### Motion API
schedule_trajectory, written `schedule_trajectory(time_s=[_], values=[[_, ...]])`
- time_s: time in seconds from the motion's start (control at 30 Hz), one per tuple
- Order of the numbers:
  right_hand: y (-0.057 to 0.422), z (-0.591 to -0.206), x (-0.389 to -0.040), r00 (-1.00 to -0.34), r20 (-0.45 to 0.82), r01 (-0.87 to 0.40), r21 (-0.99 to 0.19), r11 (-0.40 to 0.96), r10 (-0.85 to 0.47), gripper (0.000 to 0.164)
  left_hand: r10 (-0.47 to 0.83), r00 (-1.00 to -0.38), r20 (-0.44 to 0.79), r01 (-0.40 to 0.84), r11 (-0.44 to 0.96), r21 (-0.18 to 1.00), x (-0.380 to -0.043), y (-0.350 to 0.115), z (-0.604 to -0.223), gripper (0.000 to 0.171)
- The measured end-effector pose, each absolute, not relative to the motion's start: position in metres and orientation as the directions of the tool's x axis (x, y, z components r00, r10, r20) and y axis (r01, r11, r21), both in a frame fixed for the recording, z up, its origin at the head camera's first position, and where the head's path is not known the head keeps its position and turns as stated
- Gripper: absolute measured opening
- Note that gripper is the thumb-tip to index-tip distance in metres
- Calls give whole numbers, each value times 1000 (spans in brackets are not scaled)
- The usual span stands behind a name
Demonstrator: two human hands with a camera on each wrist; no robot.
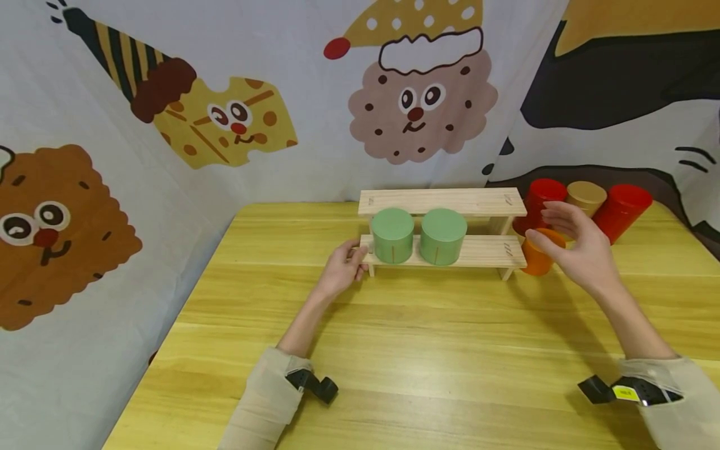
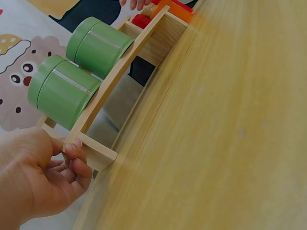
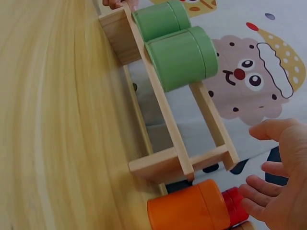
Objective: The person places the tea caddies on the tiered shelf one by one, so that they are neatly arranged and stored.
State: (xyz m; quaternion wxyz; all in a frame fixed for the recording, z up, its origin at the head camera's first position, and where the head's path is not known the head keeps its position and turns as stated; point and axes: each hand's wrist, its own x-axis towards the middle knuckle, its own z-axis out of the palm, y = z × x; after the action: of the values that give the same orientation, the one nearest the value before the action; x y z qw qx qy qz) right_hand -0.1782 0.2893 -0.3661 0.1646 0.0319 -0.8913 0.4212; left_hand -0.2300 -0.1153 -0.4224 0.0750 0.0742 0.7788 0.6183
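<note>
A two-tier wooden rack (image 1: 443, 202) stands on the table, with two green canisters (image 1: 393, 235) side by side on its lower step. My left hand (image 1: 340, 269) pinches the left end of that step between thumb and curled fingers, as the left wrist view (image 2: 45, 177) also has it. Past the rack's right end stands an orange canister (image 1: 537, 265). Over it hovers my right hand (image 1: 585, 253), thumb and fingers spread, holding nothing. In the right wrist view, that hand (image 3: 283, 177) is apart from the orange canister (image 3: 189, 208).
Behind the orange canister are a red canister (image 1: 545, 194), a tan-lidded canister (image 1: 586, 195) and another red canister (image 1: 621, 212) that leans. A cartoon-printed cloth (image 1: 315, 56) hangs behind the wooden table (image 1: 394, 350).
</note>
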Motion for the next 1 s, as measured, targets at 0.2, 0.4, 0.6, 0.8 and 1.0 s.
schedule_trajectory(time_s=[0.2, 0.4, 0.6, 0.8, 1.0], values=[[299, -372, -176, -956, 283, -165, -736, 657, 77, 65, 208, -977, -34, 13, 220, 975, -230, -116, -424, 52], [308, -379, -179, -954, 293, -179, -725, 665, 63, 67, 207, -978, -36, 12, 227, 974, -230, -115, -425, 52], [314, -384, -181, -963, 266, -162, -715, 680, 49, 71, 205, -978, -35, 13, 229, 973, -230, -114, -424, 51], [321, -392, -182, -972, 233, -154, -715, 682, 25, 75, 210, -977, -33, 15, 220, 975, -230, -114, -424, 51], [324, -398, -186, -977, 213, -155, -714, 683, 1, 77, 206, -978, -27, 20, 222, 975, -229, -114, -422, 51]])
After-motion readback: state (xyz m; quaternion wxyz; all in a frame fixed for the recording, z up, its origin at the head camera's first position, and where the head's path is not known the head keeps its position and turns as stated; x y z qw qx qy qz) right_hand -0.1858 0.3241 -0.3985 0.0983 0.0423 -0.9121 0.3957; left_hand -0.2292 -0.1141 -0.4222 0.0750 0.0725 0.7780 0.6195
